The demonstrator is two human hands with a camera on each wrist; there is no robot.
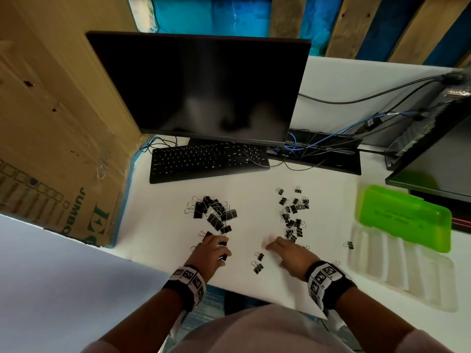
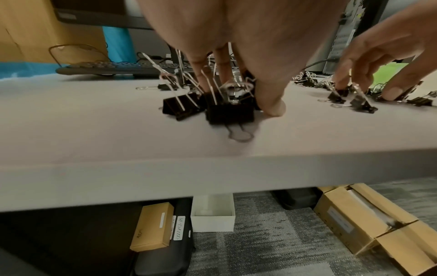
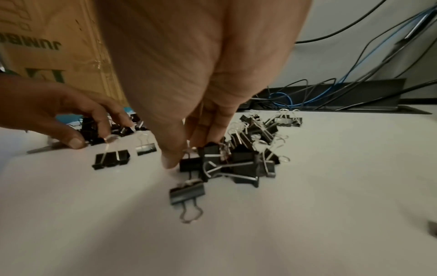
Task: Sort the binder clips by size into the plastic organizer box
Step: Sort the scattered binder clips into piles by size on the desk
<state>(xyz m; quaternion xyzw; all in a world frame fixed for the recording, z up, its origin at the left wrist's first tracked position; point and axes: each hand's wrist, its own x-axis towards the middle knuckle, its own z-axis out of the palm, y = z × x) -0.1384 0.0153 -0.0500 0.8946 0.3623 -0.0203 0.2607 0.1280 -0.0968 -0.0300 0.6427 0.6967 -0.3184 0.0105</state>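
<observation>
Black binder clips lie on the white desk in two heaps: large clips [image 1: 214,212] on the left, small clips [image 1: 293,215] on the right. My left hand [image 1: 220,247] is at the near end of the large heap, and its thumb and fingers pinch a large clip [image 2: 230,114]. My right hand [image 1: 274,247] reaches down at the near end of the small heap, thumb and fingers closing on a small clip [image 3: 189,164]. Two clips [image 1: 258,262] lie loose between the hands. The clear organizer box [image 1: 397,273] with its green lid [image 1: 405,217] open sits at the right.
A black keyboard [image 1: 209,161] and monitor [image 1: 204,87] stand behind the clips. Cables [image 1: 305,149] and a second screen [image 1: 433,161] are at the back right. A cardboard box [image 1: 51,149] stands at the left. The desk's front edge is just below my wrists. One clip [image 1: 349,245] lies near the organizer.
</observation>
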